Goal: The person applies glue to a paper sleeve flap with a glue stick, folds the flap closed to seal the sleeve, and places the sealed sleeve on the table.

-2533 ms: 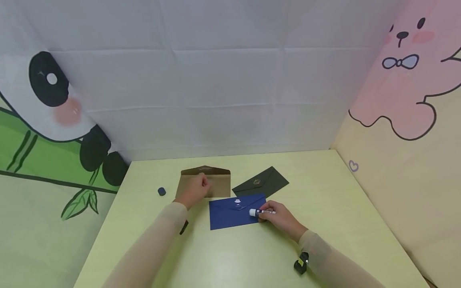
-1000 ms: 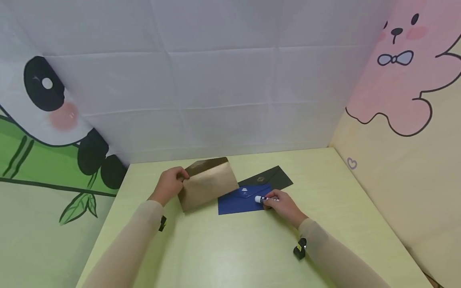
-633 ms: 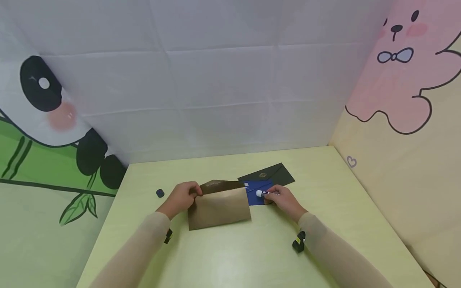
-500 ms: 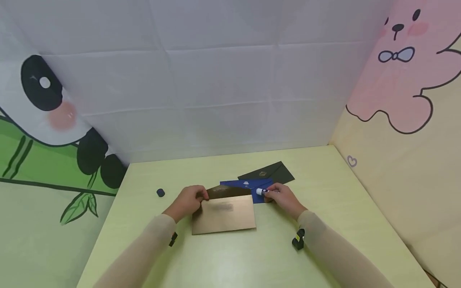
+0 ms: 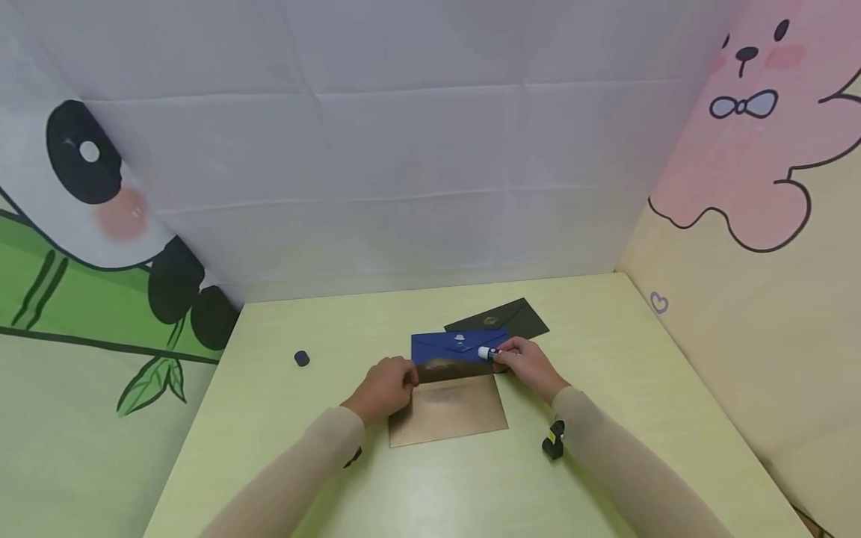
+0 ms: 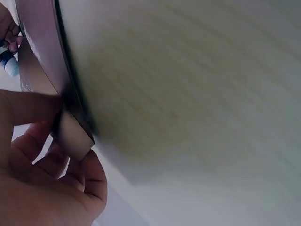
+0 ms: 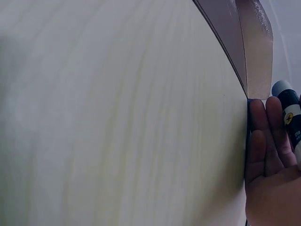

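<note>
My left hand (image 5: pixel 383 390) pinches the left edge of a gold-brown envelope (image 5: pixel 452 415), near the fold of its raised dark flap (image 5: pixel 447 369). In the left wrist view, the thumb and fingers (image 6: pixel 91 176) close on the envelope's corner (image 6: pixel 73 136). My right hand (image 5: pixel 531 364) holds an uncapped glue stick (image 5: pixel 485 353), its white tip pointing left over a blue envelope (image 5: pixel 430 347). The gold-brown flap overlaps the lower part of that blue envelope. In the right wrist view, the glue stick (image 7: pixel 290 113) lies against the fingers (image 7: pixel 273 127).
A dark green envelope (image 5: pixel 531 323) lies behind the blue one, partly under it. A small dark blue cap (image 5: pixel 302 359) stands on the pale yellow table (image 5: pixel 282 426) at the left. A white cloth backdrop (image 5: pixel 417 232) rises along the table's far edge.
My left hand has taken hold of the gold-brown envelope and brought it nearer and to the right, in front of the blue envelope. The blue envelope sits slightly farther back; the right hand keeps the glue stick.
</note>
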`<act>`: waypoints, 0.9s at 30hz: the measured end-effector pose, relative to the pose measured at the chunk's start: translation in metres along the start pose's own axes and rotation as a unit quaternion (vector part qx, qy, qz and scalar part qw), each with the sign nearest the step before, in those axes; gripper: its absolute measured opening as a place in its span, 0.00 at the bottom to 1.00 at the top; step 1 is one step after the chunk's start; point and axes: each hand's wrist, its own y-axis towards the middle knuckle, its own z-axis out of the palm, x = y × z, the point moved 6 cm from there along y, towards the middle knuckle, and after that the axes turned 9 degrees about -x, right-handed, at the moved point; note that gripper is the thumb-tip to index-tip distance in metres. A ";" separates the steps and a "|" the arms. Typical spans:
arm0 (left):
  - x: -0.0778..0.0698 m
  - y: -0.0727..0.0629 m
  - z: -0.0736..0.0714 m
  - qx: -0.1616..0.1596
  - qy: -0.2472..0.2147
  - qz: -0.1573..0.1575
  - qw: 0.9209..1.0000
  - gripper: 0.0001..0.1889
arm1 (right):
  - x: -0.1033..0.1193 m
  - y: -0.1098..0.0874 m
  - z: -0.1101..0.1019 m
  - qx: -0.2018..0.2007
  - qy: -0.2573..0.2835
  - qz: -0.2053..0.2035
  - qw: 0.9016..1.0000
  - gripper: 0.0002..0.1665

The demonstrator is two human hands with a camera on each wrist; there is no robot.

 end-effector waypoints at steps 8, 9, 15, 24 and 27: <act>-0.011 -0.007 -0.003 -0.028 0.109 0.064 0.992 0.03 | 0.001 -0.001 0.001 -0.001 -0.002 0.000 1.000 0.16; -0.012 -0.009 -0.004 -0.037 0.120 0.076 0.989 0.03 | 0.002 -0.001 0.001 0.000 -0.001 0.000 1.000 0.16; -0.014 -0.011 -0.005 -0.054 0.135 0.110 0.983 0.08 | 0.002 0.001 0.001 0.002 0.002 -0.005 1.000 0.17; -0.009 -0.012 -0.002 -0.030 0.100 0.066 0.992 0.17 | 0.006 -0.002 -0.002 -0.050 -0.026 -0.016 0.998 0.18; -0.006 -0.014 0.000 -0.037 0.083 0.062 0.994 0.17 | 0.011 -0.008 0.001 -0.092 -0.037 -0.034 0.995 0.20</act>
